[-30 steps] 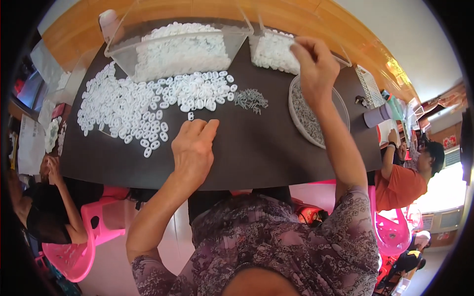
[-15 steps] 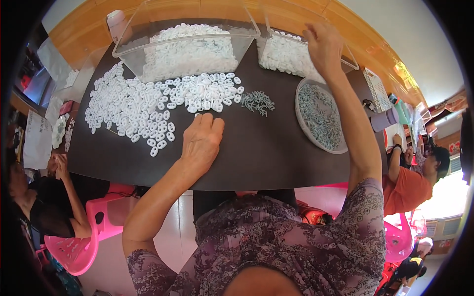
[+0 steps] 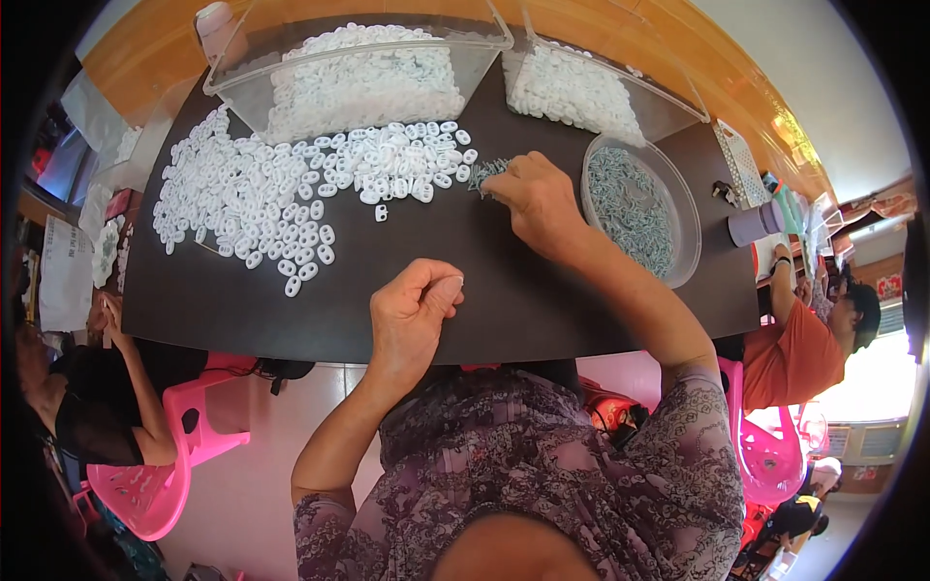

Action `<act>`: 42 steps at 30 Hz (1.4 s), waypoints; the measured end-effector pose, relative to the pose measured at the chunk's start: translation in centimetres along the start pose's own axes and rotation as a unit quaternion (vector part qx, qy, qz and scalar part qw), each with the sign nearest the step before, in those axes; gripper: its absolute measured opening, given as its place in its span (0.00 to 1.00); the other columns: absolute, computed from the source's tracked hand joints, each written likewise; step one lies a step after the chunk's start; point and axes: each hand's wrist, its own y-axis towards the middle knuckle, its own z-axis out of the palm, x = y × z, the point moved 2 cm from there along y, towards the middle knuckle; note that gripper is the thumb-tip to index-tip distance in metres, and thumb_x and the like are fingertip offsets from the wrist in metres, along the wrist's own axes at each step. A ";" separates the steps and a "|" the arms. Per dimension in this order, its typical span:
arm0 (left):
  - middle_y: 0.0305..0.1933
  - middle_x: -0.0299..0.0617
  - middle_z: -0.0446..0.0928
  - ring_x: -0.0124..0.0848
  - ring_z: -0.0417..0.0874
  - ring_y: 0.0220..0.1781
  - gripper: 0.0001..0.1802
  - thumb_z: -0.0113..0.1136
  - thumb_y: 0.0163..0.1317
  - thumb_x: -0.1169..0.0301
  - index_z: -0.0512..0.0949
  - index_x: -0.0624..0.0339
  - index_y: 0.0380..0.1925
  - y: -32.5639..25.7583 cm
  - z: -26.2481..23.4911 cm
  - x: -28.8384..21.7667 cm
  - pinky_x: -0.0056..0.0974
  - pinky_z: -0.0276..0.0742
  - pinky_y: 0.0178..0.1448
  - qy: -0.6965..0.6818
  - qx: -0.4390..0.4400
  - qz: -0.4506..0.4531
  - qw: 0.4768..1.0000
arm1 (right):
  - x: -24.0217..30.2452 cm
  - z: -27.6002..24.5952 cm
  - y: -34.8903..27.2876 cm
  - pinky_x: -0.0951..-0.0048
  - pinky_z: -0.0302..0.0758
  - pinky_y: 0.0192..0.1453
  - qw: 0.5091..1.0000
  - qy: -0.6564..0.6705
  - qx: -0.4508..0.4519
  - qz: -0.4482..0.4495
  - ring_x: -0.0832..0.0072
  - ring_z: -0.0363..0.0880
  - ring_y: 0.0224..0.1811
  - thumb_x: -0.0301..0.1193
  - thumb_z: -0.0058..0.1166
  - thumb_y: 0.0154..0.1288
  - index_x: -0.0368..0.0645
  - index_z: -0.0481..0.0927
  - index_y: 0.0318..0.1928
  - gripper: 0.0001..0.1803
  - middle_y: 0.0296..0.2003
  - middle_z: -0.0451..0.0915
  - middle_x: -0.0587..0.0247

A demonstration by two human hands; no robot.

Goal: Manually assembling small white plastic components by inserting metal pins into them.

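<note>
Left grip closed, right grip hard to judge, holds hidden; bins contain white pieces, tub grey pins.

the person wears a mauve-and-dark-purple patterned fabric shirt; its short, loose sleeves end near the elbows, on either side of the shirt.

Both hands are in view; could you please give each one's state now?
Left hand: curled shut; any contents hidden.
Right hand: at the pile of small grey, slender pieces; grip cannot be told.
</note>
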 end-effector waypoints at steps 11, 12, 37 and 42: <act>0.28 0.32 0.76 0.17 0.73 0.27 0.07 0.56 0.64 0.70 0.77 0.62 0.36 -0.2 -0.4 1.1 0.22 0.68 0.30 -0.074 -0.005 -0.011 0.997 | 0.7 0.0 -0.2 0.65 0.69 0.33 0.999 0.035 0.021 -0.002 0.63 0.71 0.30 0.17 0.54 0.47 0.45 0.80 0.31 0.10 0.24 0.72 0.62; 0.28 0.32 0.76 0.17 0.73 0.27 0.07 0.56 0.64 0.70 0.77 0.62 0.36 -0.3 -0.5 1.1 0.22 0.68 0.30 -0.075 -0.006 -0.011 0.997 | 0.6 -0.2 0.0 0.65 0.69 0.33 0.999 0.034 0.011 0.003 0.64 0.71 0.30 0.17 0.54 0.47 0.45 0.81 0.31 0.11 0.24 0.72 0.62; 0.28 0.34 0.76 0.18 0.73 0.28 0.07 0.56 0.63 0.71 0.77 0.64 0.36 -0.5 -0.7 1.3 0.23 0.69 0.31 -0.098 -0.021 0.002 0.995 | 4.2 -0.1 -0.5 0.66 0.68 0.32 0.991 0.135 -0.006 0.013 0.64 0.70 0.30 0.22 0.62 0.46 0.41 0.78 0.29 0.08 0.24 0.70 0.61; 0.29 0.34 0.76 0.18 0.73 0.28 0.07 0.57 0.63 0.71 0.77 0.64 0.37 -0.5 -0.6 1.3 0.23 0.69 0.31 -0.104 -0.020 0.011 0.994 | 5.1 1.2 -0.4 0.66 0.67 0.32 0.995 0.098 0.023 -0.017 0.63 0.68 0.29 0.22 0.61 0.45 0.40 0.76 0.27 0.08 0.24 0.69 0.61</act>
